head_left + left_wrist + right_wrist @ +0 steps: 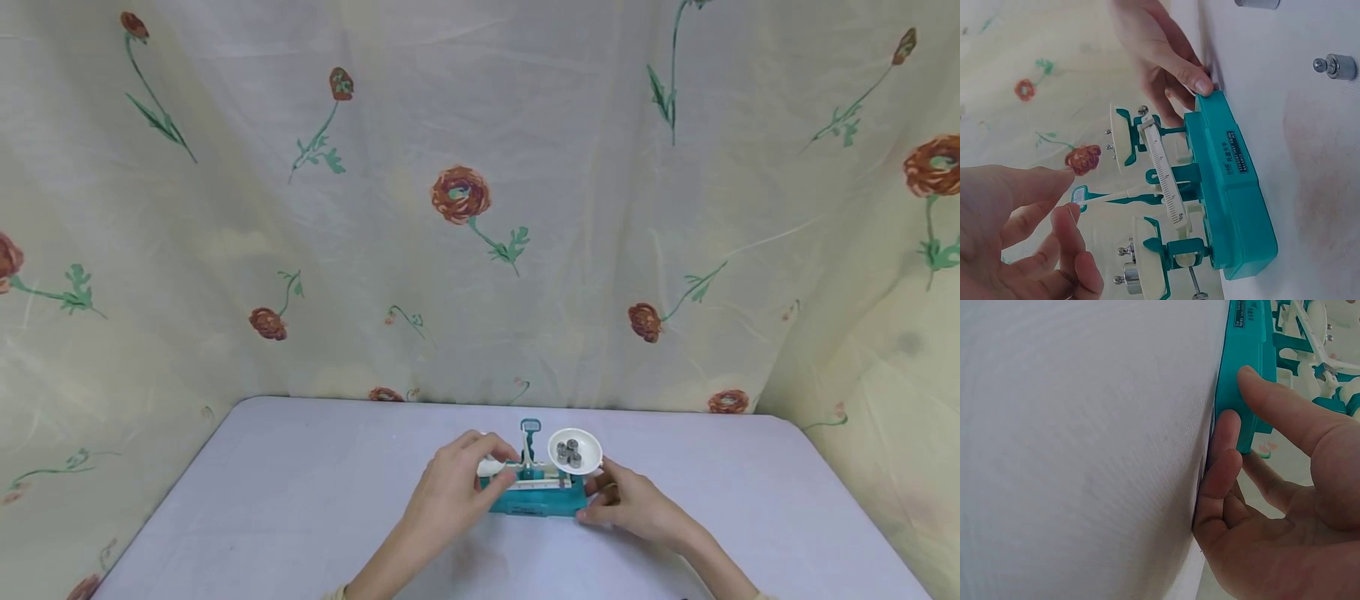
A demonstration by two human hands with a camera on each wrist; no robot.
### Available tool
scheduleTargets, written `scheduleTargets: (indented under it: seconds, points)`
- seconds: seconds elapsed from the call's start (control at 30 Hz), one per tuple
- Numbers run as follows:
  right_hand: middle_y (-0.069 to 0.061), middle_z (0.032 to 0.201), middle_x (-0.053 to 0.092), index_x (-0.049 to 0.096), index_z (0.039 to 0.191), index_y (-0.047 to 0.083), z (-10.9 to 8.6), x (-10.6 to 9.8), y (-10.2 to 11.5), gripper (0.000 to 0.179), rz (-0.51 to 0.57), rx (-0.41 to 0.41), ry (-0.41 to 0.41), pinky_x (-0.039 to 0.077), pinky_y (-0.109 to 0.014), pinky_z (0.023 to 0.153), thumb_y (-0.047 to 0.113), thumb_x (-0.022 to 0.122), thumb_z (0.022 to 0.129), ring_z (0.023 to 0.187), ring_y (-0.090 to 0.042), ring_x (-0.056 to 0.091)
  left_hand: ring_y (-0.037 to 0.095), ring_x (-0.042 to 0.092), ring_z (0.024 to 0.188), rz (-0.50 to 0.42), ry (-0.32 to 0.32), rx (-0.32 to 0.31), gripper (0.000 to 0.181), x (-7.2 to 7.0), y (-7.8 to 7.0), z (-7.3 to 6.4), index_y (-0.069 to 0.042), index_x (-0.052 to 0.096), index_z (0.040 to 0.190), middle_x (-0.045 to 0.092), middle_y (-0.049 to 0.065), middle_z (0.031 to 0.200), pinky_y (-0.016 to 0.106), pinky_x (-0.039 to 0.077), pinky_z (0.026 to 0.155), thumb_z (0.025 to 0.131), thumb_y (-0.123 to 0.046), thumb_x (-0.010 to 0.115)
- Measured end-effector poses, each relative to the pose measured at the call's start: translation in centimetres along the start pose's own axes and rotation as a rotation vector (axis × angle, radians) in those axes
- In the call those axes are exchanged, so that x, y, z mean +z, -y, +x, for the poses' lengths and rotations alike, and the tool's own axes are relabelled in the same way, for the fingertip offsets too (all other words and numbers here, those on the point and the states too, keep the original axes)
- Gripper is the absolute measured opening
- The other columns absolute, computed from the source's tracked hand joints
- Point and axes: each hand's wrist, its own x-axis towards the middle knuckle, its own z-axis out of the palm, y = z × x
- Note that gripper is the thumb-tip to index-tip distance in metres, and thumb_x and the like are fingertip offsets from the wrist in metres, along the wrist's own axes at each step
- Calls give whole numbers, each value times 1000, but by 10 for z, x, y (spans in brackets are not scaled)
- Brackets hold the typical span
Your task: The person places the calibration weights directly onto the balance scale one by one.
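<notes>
A teal balance scale (536,500) with two white pans stands on the table. Several metal weights (570,453) sit in its right pan (592,443). My left hand (457,479) hovers over the left pan (489,468), thumb and forefinger apart with nothing between them. In the left wrist view, that hand (1029,231) is near the tip of the pointer (1116,196), and a larger weight (1132,278) shows in the left pan. My right hand (633,504) grips the right end of the base, thumb (1257,387) on the front and fingers curled at the end and underside.
On the table before the scale, the left wrist view shows a knobbed metal weight (1340,67) and part of another metal piece (1259,3) at the top edge. A flower-printed curtain (555,208) hangs behind the lilac-white table (322,475).
</notes>
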Motion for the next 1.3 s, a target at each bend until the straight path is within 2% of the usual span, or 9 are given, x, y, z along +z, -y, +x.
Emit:
scheduleTargets:
  seconds: [0.13, 0.2, 0.3, 0.53, 0.67, 0.77, 0.9, 1.03, 1.3]
  points:
    - [-11, 120, 69, 44, 153, -4, 0, 0, 1, 85, 0, 2, 0, 59, -39, 91, 23, 91, 87, 104, -20, 67, -2, 47, 64, -58, 27, 40, 15, 1, 0, -1, -22, 76, 109, 78, -2, 110, 15, 49, 61, 96, -16, 82]
    - [-11, 120, 69, 44, 153, -4, 0, 1, 1, 85, 1, 5, 0, 59, -38, 91, 23, 91, 87, 104, -20, 67, -3, 48, 65, -58, 42, 49, 15, 3, 0, -1, -21, 77, 110, 79, -3, 110, 15, 49, 61, 96, -15, 82]
    - [-10, 121, 68, 45, 153, -3, 0, 0, 1, 83, 3, 8, 0, 58, -37, 90, 22, 90, 88, 105, -20, 66, -3, 52, 70, -34, 65, 37, 15, 5, -1, -3, -24, 77, 110, 82, -6, 109, 14, 48, 63, 97, -19, 81]
    - [-10, 121, 68, 45, 152, -4, -1, 0, 1, 82, 4, -7, 1, 58, -35, 89, 23, 89, 89, 106, -20, 66, -2, 53, 67, -27, 136, 0, 16, 10, -4, -6, -26, 78, 111, 83, -8, 112, 15, 49, 64, 97, -20, 82]
    - [-11, 121, 68, 46, 150, -4, -2, -1, -1, 79, 7, -28, 10, 56, -29, 85, 23, 89, 89, 105, -20, 66, 0, 70, 90, -14, 201, 1, 19, 12, -5, -8, -28, 78, 114, 83, -9, 113, 19, 57, 79, 96, -25, 84]
    - [-11, 121, 68, 46, 151, -4, -1, -1, -1, 79, 7, -28, 14, 56, -29, 85, 23, 89, 89, 105, -21, 66, 3, 73, 102, -7, 243, 21, 21, 15, -5, -9, -28, 78, 114, 82, -10, 112, 18, 58, 81, 94, -26, 85]
    - [-11, 121, 68, 46, 151, -3, -1, -1, -1, 81, 6, -26, 13, 57, -31, 85, 24, 89, 89, 104, -21, 65, 3, 72, 102, -20, 316, 8, 23, 22, -4, -11, -28, 78, 113, 81, -12, 111, 16, 57, 78, 92, -23, 87]
    - [-12, 119, 69, 46, 151, -3, -1, -1, -1, 82, -8, -42, 6, 56, -31, 84, 24, 90, 88, 102, -21, 67, 1, 70, 103, 1, 377, -16, 23, 28, -3, -12, -33, 78, 110, 81, -14, 110, 20, 57, 83, 92, -23, 87]
    - [-13, 119, 70, 44, 153, -6, -1, -1, -1, 84, -15, -46, 2, 57, -33, 85, 22, 90, 88, 101, -20, 69, -8, 65, 101, 23, 485, -17, 19, 42, 4, -14, -35, 80, 105, 78, -23, 107, 21, 56, 88, 92, -23, 87]
